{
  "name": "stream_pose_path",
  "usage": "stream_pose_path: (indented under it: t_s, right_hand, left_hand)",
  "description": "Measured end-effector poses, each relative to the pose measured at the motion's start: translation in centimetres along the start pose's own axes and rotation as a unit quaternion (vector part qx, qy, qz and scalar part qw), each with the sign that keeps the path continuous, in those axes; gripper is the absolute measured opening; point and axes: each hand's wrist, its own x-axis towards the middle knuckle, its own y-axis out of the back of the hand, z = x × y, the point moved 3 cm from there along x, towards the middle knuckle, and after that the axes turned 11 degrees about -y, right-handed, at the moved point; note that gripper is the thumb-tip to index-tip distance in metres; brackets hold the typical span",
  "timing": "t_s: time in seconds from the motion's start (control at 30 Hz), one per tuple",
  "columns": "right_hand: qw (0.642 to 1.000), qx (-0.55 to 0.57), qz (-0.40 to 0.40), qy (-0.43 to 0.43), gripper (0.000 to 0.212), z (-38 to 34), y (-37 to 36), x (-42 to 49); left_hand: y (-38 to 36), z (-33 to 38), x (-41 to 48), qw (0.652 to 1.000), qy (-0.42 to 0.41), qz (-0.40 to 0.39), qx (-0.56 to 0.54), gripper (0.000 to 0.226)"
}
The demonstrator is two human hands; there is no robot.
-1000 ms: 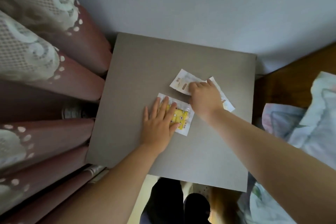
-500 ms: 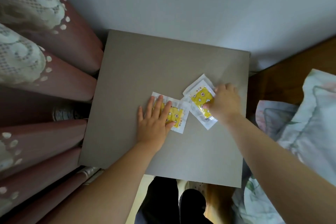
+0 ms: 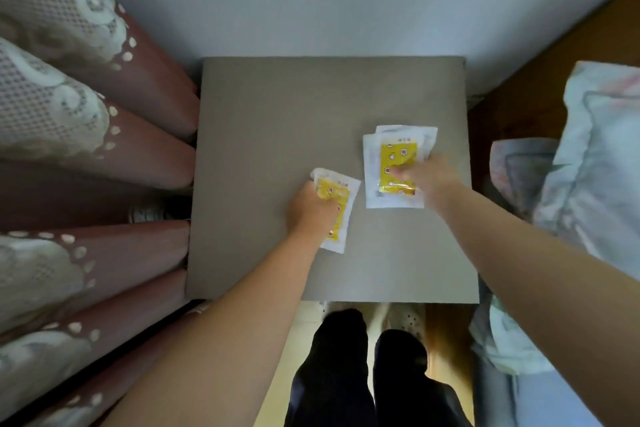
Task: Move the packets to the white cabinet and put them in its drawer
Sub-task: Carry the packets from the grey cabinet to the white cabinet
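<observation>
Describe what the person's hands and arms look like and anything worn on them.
Both arms are bare right up to the bottom edge of the head view: no sleeves show. The left hand and the right hand wear no gloves, and no watch, bracelet or ring is visible on either wrist or on the fingers that show. No markings can be made out.

Both bare arms reach forward, each hand closed in a grip.

The left hand is curled knuckles up, fingers pinched around a packet. The right hand, farther and to the right, clamps thumb over stacked packets.
</observation>
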Motion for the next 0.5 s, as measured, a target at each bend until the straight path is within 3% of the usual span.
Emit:
stream_pose_path:
  t_s: [0.07,0.17,0.27,0.4,0.5]
  right_hand:
    - [0.961,0.231,-0.132,-0.078,0.024,3.6,-0.1,-1.4]
    - [0.898,0.337,-0.267,-0.099,0.015,7.8,0.2,-3.9]
    - [0.883,0.342,-0.304,-0.104,0.015,10.9,0.4,-6.0]
    - [0.897,0.338,-0.265,-0.109,0.027,15.6,0.8,-7.9]
    - [0.881,0.376,-0.262,-0.12,0.034,20.3,1.7,-9.5]
  left_hand:
    - [-0.7,0.2,-0.8,0.986,0.063,-0.017,-0.152,0.02]
    - [-1.3,1.2,-2.6,0.985,0.005,-0.06,-0.164,0.023]
    - [-1.5,1.9,-5.0,0.979,-0.033,-0.092,-0.181,0.025]
    - [-3.2,1.5,-9.3,0.962,-0.025,-0.157,-0.223,0.018]
    - [-5.6,0.9,-13.2,0.957,-0.026,-0.208,-0.202,0.014]
